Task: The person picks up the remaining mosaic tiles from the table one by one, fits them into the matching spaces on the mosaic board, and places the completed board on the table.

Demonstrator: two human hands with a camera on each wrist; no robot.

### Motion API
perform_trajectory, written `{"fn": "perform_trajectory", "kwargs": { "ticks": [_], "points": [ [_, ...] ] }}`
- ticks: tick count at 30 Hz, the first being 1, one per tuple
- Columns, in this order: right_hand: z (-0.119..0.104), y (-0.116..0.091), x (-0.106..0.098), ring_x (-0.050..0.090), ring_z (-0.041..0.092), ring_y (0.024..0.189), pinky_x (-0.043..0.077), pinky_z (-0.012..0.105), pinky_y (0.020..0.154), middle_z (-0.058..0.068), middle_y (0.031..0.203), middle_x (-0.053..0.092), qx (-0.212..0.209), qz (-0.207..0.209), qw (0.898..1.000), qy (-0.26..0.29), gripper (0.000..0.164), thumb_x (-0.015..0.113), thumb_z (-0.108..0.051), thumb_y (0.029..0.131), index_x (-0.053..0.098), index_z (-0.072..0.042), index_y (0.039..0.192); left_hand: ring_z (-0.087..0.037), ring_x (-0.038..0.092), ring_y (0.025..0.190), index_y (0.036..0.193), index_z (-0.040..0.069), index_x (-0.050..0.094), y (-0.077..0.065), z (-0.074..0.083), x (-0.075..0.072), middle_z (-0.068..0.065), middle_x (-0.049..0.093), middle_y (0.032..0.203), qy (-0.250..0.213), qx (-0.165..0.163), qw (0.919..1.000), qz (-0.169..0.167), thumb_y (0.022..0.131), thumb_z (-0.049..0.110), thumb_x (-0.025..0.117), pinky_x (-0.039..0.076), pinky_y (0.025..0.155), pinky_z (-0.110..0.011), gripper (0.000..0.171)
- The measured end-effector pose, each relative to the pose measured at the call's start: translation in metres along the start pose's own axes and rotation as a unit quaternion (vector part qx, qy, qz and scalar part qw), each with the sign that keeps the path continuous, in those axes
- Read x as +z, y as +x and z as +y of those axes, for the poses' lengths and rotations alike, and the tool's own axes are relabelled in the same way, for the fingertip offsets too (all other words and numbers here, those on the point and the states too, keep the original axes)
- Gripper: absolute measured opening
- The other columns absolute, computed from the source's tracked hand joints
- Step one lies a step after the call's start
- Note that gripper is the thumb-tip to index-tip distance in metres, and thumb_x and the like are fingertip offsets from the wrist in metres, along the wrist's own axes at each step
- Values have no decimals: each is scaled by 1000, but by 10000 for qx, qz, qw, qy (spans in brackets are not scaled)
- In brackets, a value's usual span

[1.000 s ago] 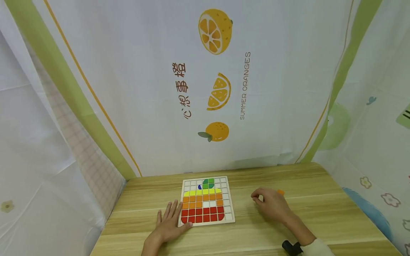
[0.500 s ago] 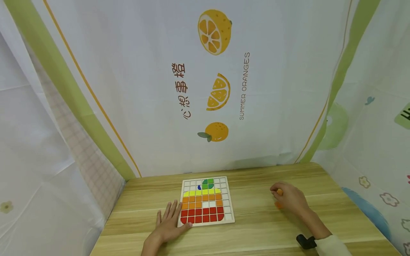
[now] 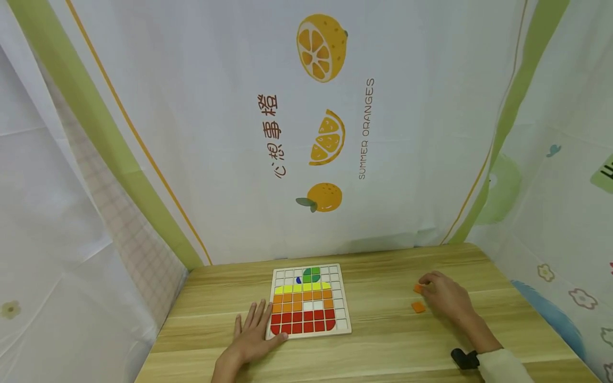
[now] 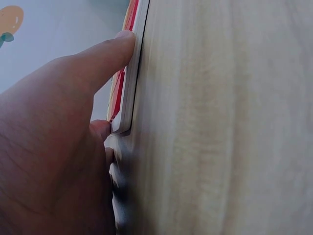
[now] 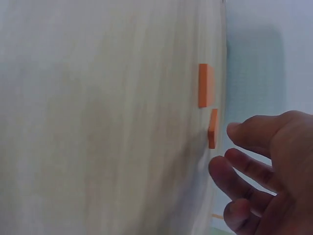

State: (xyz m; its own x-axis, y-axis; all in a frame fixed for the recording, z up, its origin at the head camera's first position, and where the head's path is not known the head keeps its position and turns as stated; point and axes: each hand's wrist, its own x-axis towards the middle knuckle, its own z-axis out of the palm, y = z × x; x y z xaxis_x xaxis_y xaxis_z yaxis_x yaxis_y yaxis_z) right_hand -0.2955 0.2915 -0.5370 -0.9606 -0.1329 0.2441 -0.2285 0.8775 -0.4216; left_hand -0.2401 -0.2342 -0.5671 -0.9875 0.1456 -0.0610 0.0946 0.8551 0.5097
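A square mosaic board (image 3: 341, 323) lies on the wooden table, with red, orange, yellow, green and blue tiles set in its grid like a fruit picture. My left hand (image 3: 251, 338) rests at its near left corner, fingers spread along the left side and thumb on the near edge. In the left wrist view the thumb (image 4: 110, 56) presses the board's rim. Over to the right, my right hand (image 3: 447, 297) hovers at one orange tile (image 3: 417, 289), its fingers loosely bent. A second orange tile (image 3: 418, 307) lies nearer. In the right wrist view a gap shows between thumb (image 5: 249, 133) and fingers.
Two white cells (image 3: 313, 305) show inside the orange rows of the board. A white curtain (image 3: 230, 159) printed with oranges hangs behind the table's back edge. More printed cloth (image 3: 565, 223) hangs on the right. A black wrist device (image 3: 464, 359) sits at the right sleeve.
My right hand has moved right, away from the board, to the loose orange tiles, and both tiles have come into view beside it. The left hand and the board have stayed put.
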Motion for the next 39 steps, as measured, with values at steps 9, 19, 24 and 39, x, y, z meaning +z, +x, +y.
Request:
{"fn": "perform_trajectory", "kwargs": {
  "ticks": [9, 19, 24, 39],
  "points": [
    [4, 1, 6, 73, 22, 84, 58, 35, 61, 11, 116, 75, -15, -195, 9997, -114, 13, 77, -14, 96, 80, -11, 108, -47, 2, 165, 171, 14, 25, 0, -4, 2, -19, 16, 179, -58, 216, 9997, 26, 93, 79, 58, -13, 122, -79, 106],
    [2, -2, 10, 71, 18, 80, 55, 32, 58, 8, 110, 75, -48, -10, 9999, -127, 10, 77, -12, 95, 80, -11, 104, -42, 7, 166, 169, 13, 31, -2, 1, 0, -15, 21, 179, 4, 15, 10000, 48, 91, 77, 63, -8, 126, -75, 105],
    [0, -2, 11, 67, 15, 77, 53, 32, 57, 8, 108, 73, -41, 20, 9999, -120, 8, 77, -10, 94, 79, -11, 101, -44, 6, 166, 170, 14, 27, 1, -4, 4, -16, 17, 179, 51, 99, 9999, 42, 92, 80, 58, -10, 125, -77, 107],
    [-2, -1, 10, 66, 15, 74, 52, 32, 55, 10, 107, 74, 18, 8, 10000, -32, 8, 77, -12, 92, 79, -10, 99, -46, 0, 165, 172, 17, 22, 1, -8, 5, -18, 14, 179, -85, 363, 9993, 93, 94, 78, 57, -14, 121, -81, 105]
  ]
}}
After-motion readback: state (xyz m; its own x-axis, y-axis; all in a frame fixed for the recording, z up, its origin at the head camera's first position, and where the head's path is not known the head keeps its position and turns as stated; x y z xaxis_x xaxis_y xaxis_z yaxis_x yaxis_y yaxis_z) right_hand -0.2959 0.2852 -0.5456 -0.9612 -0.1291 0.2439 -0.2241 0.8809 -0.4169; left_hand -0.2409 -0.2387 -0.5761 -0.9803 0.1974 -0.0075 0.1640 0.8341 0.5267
